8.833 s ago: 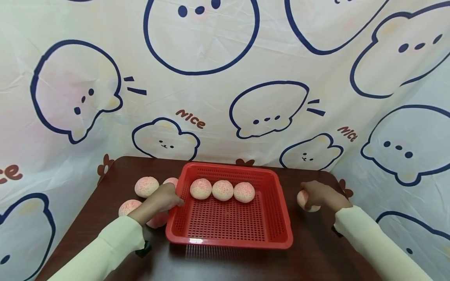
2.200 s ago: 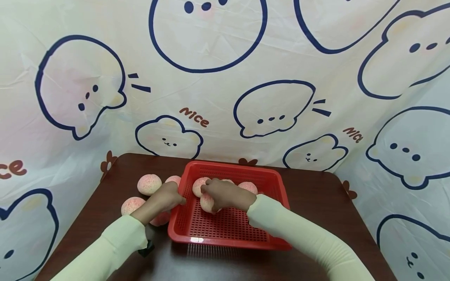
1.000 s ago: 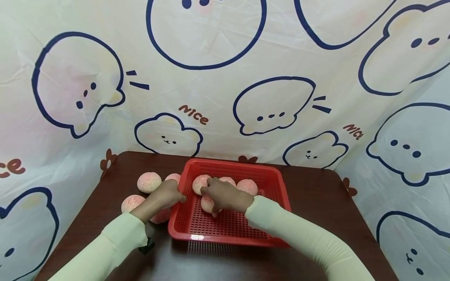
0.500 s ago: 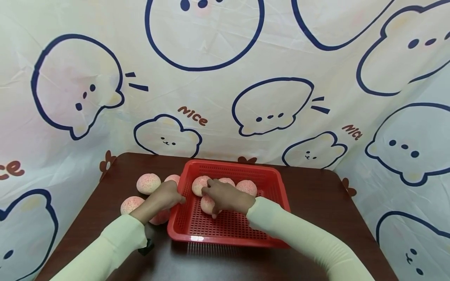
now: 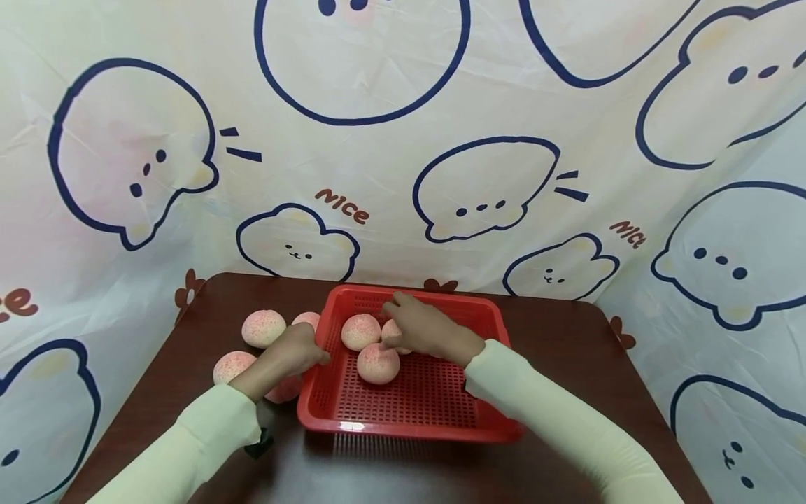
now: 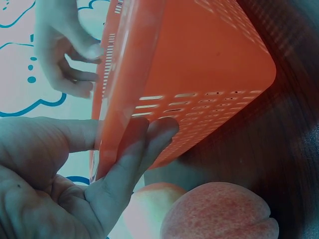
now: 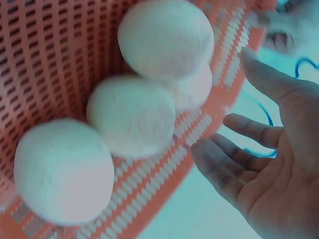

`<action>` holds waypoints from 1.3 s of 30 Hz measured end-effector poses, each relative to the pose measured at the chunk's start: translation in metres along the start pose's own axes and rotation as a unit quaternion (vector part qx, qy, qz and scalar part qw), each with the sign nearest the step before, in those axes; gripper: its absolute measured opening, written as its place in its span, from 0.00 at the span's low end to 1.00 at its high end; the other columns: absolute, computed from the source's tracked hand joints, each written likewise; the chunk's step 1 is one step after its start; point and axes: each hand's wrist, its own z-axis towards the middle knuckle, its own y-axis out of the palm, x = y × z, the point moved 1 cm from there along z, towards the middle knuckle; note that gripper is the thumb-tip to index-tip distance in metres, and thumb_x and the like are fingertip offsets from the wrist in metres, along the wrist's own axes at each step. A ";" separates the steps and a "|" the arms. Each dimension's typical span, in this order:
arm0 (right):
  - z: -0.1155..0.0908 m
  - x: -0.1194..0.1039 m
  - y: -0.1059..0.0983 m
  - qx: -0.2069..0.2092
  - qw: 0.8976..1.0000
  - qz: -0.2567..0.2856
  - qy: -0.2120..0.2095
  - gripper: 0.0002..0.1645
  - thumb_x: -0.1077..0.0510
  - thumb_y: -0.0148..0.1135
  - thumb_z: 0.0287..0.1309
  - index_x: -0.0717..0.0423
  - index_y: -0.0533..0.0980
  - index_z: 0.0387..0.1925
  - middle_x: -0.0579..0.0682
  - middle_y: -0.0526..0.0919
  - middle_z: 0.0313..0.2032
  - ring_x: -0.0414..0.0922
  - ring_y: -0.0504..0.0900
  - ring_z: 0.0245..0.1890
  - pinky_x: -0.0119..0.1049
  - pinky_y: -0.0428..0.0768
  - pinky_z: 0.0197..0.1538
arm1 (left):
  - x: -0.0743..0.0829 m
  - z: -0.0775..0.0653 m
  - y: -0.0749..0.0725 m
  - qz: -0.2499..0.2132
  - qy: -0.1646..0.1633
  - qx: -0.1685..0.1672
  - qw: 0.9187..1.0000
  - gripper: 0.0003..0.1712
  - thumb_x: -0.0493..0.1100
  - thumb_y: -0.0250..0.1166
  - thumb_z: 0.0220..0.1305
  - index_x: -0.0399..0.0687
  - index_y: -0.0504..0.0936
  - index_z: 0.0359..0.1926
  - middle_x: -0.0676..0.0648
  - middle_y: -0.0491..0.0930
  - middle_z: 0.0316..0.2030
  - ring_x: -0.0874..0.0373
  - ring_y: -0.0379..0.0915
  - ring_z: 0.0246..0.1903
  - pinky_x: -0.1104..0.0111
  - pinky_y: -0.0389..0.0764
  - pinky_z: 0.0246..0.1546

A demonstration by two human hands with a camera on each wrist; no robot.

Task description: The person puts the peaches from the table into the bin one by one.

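A red plastic basket (image 5: 412,428) stands on the table, its left rim pinched between the thumb and fingers of my left hand (image 5: 294,352). The left wrist view shows that thumb and those fingers on either side of the basket wall (image 6: 209,45). Over the basket's back part, my right hand (image 5: 425,327) is held with loose, spread fingers and nothing in them. Just below it lies a pink-speckled peach (image 5: 378,365), in front of a row with another peach (image 5: 361,332). My right hand covers part of that row; the right wrist view shows several peaches (image 7: 132,117) inside.
Left of the basket, several more peaches lie on the dark brown table (image 5: 585,364), among them a peach (image 5: 263,329) at the back and a peach (image 5: 233,367) nearer me. A cartoon-printed cloth (image 5: 378,168) hangs behind the table.
My right hand earlier gripped a peach at the table's right and carried it into the basket. It has now let go and lifted up, back and right. My left hand stays on the rim.
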 end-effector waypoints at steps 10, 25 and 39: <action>-0.027 0.050 -0.022 0.048 0.996 0.022 0.068 0.34 0.41 0.69 0.63 0.55 0.75 0.63 0.56 0.76 0.60 0.50 0.79 0.57 0.48 0.84 0.57 | 0.000 0.003 -0.002 0.011 -0.002 -0.004 1.000 0.15 0.30 0.68 0.58 0.26 0.79 0.46 0.38 0.85 0.33 0.53 0.86 0.28 0.58 0.90 0.37; -0.066 0.106 -0.026 0.080 0.981 0.050 0.170 0.34 0.43 0.71 0.61 0.57 0.75 0.61 0.56 0.78 0.53 0.49 0.82 0.45 0.48 0.89 0.46 | 0.000 0.001 -0.003 0.019 0.013 -0.001 1.000 0.16 0.30 0.67 0.58 0.24 0.79 0.46 0.37 0.85 0.34 0.53 0.87 0.29 0.58 0.89 0.37; -0.090 0.131 -0.024 0.105 0.968 0.098 0.206 0.37 0.48 0.72 0.61 0.60 0.70 0.65 0.63 0.78 0.55 0.52 0.85 0.44 0.54 0.88 0.49 | -0.001 0.004 -0.002 0.009 0.005 -0.007 1.000 0.17 0.30 0.67 0.59 0.25 0.77 0.48 0.37 0.85 0.35 0.52 0.87 0.29 0.57 0.90 0.38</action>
